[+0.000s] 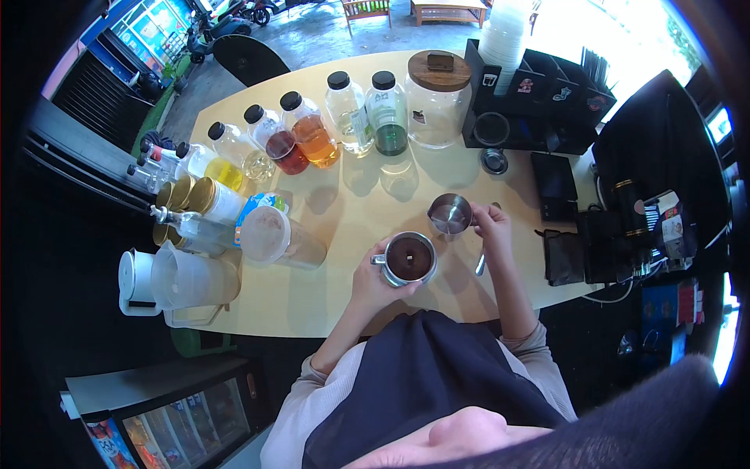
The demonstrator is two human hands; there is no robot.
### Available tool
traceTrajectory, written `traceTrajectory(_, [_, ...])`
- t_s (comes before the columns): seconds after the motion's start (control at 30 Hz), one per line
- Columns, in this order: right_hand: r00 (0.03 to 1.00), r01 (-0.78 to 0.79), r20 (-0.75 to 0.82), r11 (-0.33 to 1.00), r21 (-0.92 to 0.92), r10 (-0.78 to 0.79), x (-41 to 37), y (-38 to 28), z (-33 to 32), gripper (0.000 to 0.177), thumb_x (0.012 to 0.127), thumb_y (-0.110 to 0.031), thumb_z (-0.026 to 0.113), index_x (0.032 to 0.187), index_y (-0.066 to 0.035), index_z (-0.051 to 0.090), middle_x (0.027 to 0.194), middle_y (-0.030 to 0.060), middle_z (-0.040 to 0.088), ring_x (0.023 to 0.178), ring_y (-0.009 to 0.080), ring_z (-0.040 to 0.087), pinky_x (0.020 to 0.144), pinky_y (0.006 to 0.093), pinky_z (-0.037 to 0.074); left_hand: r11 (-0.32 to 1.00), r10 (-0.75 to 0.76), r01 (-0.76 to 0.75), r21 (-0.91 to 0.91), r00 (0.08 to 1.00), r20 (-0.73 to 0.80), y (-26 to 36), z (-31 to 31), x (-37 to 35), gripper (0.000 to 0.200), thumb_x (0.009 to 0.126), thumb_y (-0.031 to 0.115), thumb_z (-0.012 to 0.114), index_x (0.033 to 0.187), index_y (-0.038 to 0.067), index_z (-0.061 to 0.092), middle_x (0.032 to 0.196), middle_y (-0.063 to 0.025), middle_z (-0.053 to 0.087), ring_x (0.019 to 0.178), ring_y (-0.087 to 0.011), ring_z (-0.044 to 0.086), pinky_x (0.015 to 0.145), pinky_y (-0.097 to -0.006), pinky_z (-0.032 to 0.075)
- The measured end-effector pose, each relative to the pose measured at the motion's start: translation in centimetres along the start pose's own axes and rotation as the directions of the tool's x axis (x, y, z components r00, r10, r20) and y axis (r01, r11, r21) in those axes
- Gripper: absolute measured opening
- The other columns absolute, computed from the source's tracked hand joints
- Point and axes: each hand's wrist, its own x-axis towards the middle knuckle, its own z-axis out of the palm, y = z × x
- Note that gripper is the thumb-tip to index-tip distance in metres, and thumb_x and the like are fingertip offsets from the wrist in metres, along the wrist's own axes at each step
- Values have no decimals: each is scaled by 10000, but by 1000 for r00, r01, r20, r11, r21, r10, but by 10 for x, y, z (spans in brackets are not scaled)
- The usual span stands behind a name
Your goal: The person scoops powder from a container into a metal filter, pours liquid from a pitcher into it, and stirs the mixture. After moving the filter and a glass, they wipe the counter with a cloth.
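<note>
My left hand [376,283] wraps round a steel mug [431,275] from its left and near side. Dark brown liquid [409,257] shows inside it, and its handle points left. To the right, my right hand [492,225] pinches the handle of a smaller steel cup [449,227], which is tipped so that its inside faces me. That cup's inner wall looks bare and shiny. A metal spoon [480,264] lies on the wooden table [351,211], partly behind my right wrist.
Several black-capped bottles of coloured syrup [314,141] line the far side, beside a glass jar with a wooden lid [437,109]. A tub of brown powder [285,238] and a plastic pitcher [195,277] stand left. At the right are a black organizer [539,102] and dark boxes [564,258].
</note>
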Motion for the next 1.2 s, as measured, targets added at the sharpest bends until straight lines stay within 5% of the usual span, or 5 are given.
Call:
traceTrajectory(0.4, [989,-124,-60,980,153,135,-6,55,-16,185,948,-267,683,856,-108,691,751,-70,624,604,-2,462,555,164,359,995,-42,45,-86,999,33,1,1,-1,715,624,356,890,1214,69,609,1132,-91,689,1060,-263,682,914,-381,540])
traceTrajectory(0.6, [964,97,-233,986,-135,-126,1,46,-41,253,913,-289,715,814,-82,609,755,-22,583,663,67,506,579,245,377,994,-57,59,-92,998,26,1,3,-2,699,624,358,894,1193,59,620,1099,-92,701,1035,-259,692,908,-379,543])
traceTrajectory(0.77, [978,-39,-125,446,-894,-165,-30,13,-48,312,831,-316,735,872,-29,619,820,110,614,795,296,626,731,403,495,991,-36,39,-130,999,26,0,3,-1,693,630,365,888,1192,62,616,1101,-93,702,1031,-263,692,899,-379,545])
traceTrajectory(0.97, [991,-69,-95,239,-969,-99,-24,35,-57,257,854,-298,670,901,-46,658,866,151,677,836,340,660,749,450,517,994,-51,54,-99,998,32,0,2,-1,689,634,357,883,1199,79,603,1094,-90,706,1027,-268,694,893,-385,547])
traceTrajectory(1.2, [965,-14,-107,362,-932,-238,-7,39,-88,224,926,-247,616,932,-31,678,706,122,655,709,291,674,660,408,519,996,-55,58,-74,998,35,3,1,0,701,630,356,884,1209,81,600,1096,-90,706,1026,-272,696,888,-390,551])
